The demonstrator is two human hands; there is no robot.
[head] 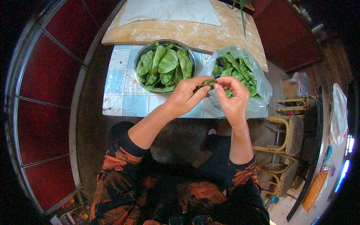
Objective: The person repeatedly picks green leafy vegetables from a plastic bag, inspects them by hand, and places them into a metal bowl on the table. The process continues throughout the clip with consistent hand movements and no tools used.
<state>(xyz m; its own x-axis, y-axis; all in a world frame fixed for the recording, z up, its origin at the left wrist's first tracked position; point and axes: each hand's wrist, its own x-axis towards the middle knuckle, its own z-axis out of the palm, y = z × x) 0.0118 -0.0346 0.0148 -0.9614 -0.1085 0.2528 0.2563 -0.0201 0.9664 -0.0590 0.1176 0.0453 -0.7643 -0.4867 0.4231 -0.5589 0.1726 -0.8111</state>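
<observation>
Between my two hands is a green bean pod (208,83), held just above the table's front part. My left hand (188,91) grips the pod's body, and its fingers hide part of it. The thumb and forefinger of my right hand (233,92) pinch the pod's right end. Behind my left hand, a round metal bowl (194,57) holds several broad, flat green bean pods (168,62). To the right, partly behind my right hand, a translucent plastic bag (261,81) stands gaping, with many more green pods (239,67) inside.
A blue-and-white checked tablecloth (135,104) covers the table. Toward the back lies a flour-dusted wooden board (166,32) with a white cloth (171,11) on it. Chairs with metal frames (281,135) stand at the right. Dark red panels (45,95) line the left side.
</observation>
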